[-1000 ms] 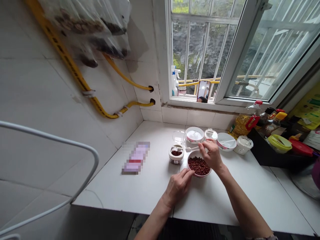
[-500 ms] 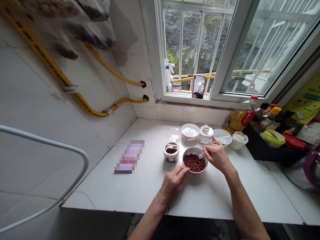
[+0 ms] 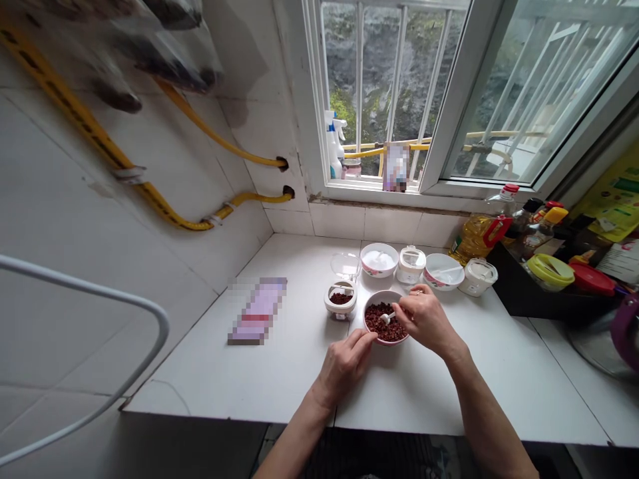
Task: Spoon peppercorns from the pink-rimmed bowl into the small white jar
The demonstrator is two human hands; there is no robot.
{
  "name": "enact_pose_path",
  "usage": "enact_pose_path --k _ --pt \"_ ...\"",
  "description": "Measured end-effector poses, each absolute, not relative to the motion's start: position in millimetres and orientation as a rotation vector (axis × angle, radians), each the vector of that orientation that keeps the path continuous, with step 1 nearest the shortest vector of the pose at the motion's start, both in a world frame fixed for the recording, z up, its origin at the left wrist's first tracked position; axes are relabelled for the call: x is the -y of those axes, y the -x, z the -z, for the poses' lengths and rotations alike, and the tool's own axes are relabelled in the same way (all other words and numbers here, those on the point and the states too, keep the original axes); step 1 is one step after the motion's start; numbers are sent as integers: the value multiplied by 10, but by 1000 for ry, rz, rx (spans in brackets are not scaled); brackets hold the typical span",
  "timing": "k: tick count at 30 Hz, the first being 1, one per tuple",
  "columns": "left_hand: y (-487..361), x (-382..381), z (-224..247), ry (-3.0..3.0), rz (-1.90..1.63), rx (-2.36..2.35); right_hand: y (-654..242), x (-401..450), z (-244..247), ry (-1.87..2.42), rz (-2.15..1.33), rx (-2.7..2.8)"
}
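A bowl [image 3: 367, 315] on the counter holds dark red-brown peppercorns [image 3: 382, 328], which look like Sichuan pepper. My left hand [image 3: 348, 362] pinches the bowl's near left rim. In my right hand [image 3: 426, 318] is a small white spoon [image 3: 387, 318], its head down at the peppercorns; the fingers are closed around its handle. Just left of the bowl stands a spice jar [image 3: 341, 307] with its clear lid [image 3: 344, 265] flipped up and more of the dark peppercorns inside.
Behind are a bowl of white powder [image 3: 379, 261], a lidded jar [image 3: 411, 265], a second white bowl [image 3: 443, 273] and another jar [image 3: 478, 277]. An oil bottle [image 3: 476, 233] and a black condiment box [image 3: 516, 293] stand right. A blurred purple packet-like item [image 3: 259, 311] lies left.
My right hand has moved left over the bowl, carrying the spoon from the right rim towards the middle of the peppercorns. My left hand stays at the rim.
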State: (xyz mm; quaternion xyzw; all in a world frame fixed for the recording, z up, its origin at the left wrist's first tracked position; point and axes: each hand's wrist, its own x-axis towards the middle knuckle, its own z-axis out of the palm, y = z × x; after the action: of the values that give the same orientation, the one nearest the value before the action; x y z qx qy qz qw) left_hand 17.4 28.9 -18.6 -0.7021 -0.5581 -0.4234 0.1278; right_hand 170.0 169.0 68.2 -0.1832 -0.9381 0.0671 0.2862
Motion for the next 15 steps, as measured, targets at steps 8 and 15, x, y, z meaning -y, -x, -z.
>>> enact_pose_path --k 8,15 --pt "-179 -290 168 2029 1248 1613 -1771 -1831 -615 590 -310 2373" --pt "-182 -297 169 2035 1249 1603 -1713 -1851 -503 641 -387 2333"
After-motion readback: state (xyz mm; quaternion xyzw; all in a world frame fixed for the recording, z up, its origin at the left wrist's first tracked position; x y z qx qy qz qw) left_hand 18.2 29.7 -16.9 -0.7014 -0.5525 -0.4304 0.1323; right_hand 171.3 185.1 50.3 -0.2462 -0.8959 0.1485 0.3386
